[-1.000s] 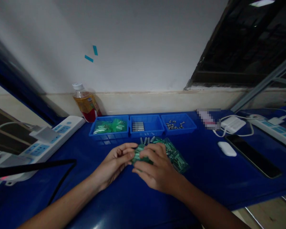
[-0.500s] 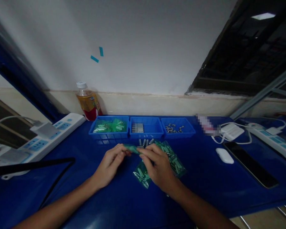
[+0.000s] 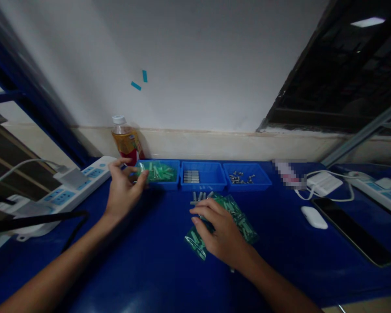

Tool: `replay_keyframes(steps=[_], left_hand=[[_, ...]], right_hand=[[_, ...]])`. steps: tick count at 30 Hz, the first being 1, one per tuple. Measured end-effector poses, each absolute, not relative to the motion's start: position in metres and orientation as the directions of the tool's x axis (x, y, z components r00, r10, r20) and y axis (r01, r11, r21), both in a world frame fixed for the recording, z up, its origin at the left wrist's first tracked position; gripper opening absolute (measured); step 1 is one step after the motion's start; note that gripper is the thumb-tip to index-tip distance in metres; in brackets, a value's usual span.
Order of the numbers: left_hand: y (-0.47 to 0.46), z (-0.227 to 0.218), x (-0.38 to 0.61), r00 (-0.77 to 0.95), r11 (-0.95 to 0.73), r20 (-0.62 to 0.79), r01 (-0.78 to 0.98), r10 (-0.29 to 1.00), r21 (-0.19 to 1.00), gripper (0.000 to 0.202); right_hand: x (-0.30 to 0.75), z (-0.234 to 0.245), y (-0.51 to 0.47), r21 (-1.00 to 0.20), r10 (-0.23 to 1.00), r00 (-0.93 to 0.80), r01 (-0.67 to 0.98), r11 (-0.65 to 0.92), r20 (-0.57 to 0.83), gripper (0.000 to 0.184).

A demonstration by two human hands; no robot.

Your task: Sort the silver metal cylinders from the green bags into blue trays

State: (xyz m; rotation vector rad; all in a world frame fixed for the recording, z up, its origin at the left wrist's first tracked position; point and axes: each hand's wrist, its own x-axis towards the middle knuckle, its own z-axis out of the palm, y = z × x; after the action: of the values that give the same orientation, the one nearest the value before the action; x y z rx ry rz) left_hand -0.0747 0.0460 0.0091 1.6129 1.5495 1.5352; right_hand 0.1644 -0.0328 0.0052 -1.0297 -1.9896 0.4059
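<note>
My left hand (image 3: 124, 187) is at the left blue bin (image 3: 164, 188), its fingers spread at the edge of a clear green plastic bag (image 3: 161, 171) of small cylinders lying in that bin. The thumb overlaps the bag's left side. My right hand (image 3: 220, 226) hovers with fingers bent and apart over more green bags (image 3: 236, 213) on the table. A loose metal cylinder (image 3: 194, 203) lies close to its fingertips, with several others standing just behind. Under the right hand, a smaller green bag (image 3: 195, 243) is partly covered.
The middle bin (image 3: 211, 176) holds a row of metal cylinders, and the right bin (image 3: 259, 178) holds small screw-like parts. A drink bottle (image 3: 125, 139) stands behind. Power strips (image 3: 63, 191) lie at both sides. A phone (image 3: 352, 230) and white earbud case (image 3: 314, 217) lie right.
My hands have parted. The left has carried the green bag from the middle to the left bin and spread its fingers; the right has stayed near the bags, its fingers loosened.
</note>
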Motion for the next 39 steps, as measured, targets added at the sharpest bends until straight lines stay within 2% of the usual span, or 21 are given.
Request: replay_keyframes(steps=[3, 5, 8, 11, 13, 15, 18, 22, 24, 28, 30, 35, 39], left_hand=[[0.057, 0.015, -0.093, -0.151, -0.206, 0.514, 0.794, 0.844, 0.572, 0.031], [0.060, 0.015, -0.097, -0.100, -0.138, 0.536, 0.912, 0.838, 0.386, 0.033], [0.059, 0.012, -0.093, -0.094, -0.010, 0.448, 0.974, 0.889, 0.225, 0.047], [0.054, 0.010, -0.088, -0.085, 0.055, 0.334, 0.994, 0.939, 0.097, 0.055], [0.052, 0.010, -0.087, -0.029, 0.018, 0.346, 0.999, 0.938, 0.037, 0.053], [0.053, 0.008, -0.091, 0.074, -0.076, 0.432, 0.997, 0.899, -0.014, 0.048], [0.059, 0.005, -0.102, 0.208, -0.234, 0.539, 0.972, 0.817, -0.020, 0.040], [0.064, 0.002, -0.111, 0.287, -0.389, 0.532, 0.917, 0.797, 0.088, 0.034], [0.062, 0.003, -0.109, 0.285, -0.372, 0.516, 0.925, 0.808, 0.073, 0.035], [0.053, 0.005, -0.101, 0.243, -0.231, 0.470, 0.969, 0.848, -0.085, 0.043], [0.051, 0.005, -0.098, 0.258, -0.228, 0.446, 0.966, 0.857, -0.120, 0.045], [0.053, -0.002, -0.094, 0.288, -0.279, 0.458, 0.956, 0.841, -0.088, 0.049], [0.055, -0.005, -0.090, 0.355, -0.375, 0.423, 0.926, 0.834, -0.037, 0.050]], right_hand=[[0.171, 0.012, -0.033, -0.557, 0.766, -0.393, 0.529, 0.641, 0.509, 0.016], [0.174, 0.014, -0.033, -0.533, 0.754, -0.407, 0.537, 0.654, 0.515, 0.016], [0.177, 0.016, -0.035, -0.501, 0.756, -0.448, 0.567, 0.653, 0.478, 0.018], [0.182, 0.018, -0.037, -0.448, 0.766, -0.568, 0.625, 0.639, 0.300, 0.025], [0.187, 0.018, -0.038, -0.401, 0.773, -0.611, 0.673, 0.621, 0.171, 0.037], [0.191, 0.017, -0.038, -0.368, 0.780, -0.618, 0.705, 0.606, 0.101, 0.046], [0.194, 0.014, -0.036, -0.356, 0.778, -0.625, 0.713, 0.604, 0.068, 0.050], [0.192, 0.010, -0.035, -0.361, 0.770, -0.634, 0.703, 0.612, 0.072, 0.047], [0.190, 0.008, -0.035, -0.366, 0.770, -0.633, 0.698, 0.615, 0.086, 0.046], [0.185, 0.008, -0.034, -0.362, 0.777, -0.618, 0.701, 0.615, 0.123, 0.046], [0.182, 0.008, -0.034, -0.378, 0.782, -0.608, 0.698, 0.608, 0.135, 0.042], [0.173, 0.008, -0.036, -0.575, 0.827, -0.544, 0.634, 0.516, 0.143, 0.013], [0.170, 0.009, -0.035, -0.727, 0.877, -0.448, 0.542, 0.421, 0.174, 0.010]])
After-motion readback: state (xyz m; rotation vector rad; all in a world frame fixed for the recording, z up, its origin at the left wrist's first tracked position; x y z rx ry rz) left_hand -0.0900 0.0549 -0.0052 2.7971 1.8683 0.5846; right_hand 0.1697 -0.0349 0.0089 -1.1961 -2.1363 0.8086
